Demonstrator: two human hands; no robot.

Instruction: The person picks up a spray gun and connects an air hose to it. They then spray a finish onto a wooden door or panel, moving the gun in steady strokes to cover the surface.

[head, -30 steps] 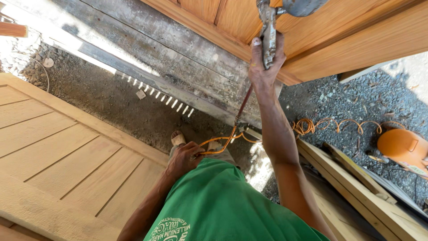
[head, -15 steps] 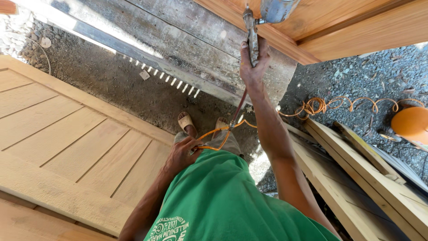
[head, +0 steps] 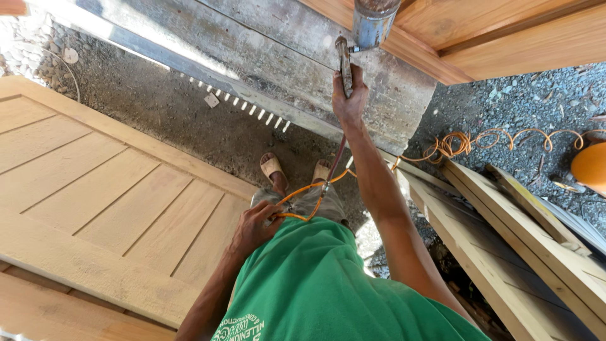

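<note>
Spray gun (head: 344, 63) held far out at top centre, long axis running near-to-far along the outstretched arm, metal cup (head: 374, 22) just right of its far end. Right hand (head: 349, 101) wrapped shut round the gun's handle, fingers curled tight. Hose (head: 334, 161) dropping from that grip toward the body, joining orange coiled line (head: 302, 201) gripped in the closed left hand (head: 257, 226) at the waist. Panelled wooden door (head: 95, 208) lying flat to the left; stacked planks (head: 524, 240) right.
</note>
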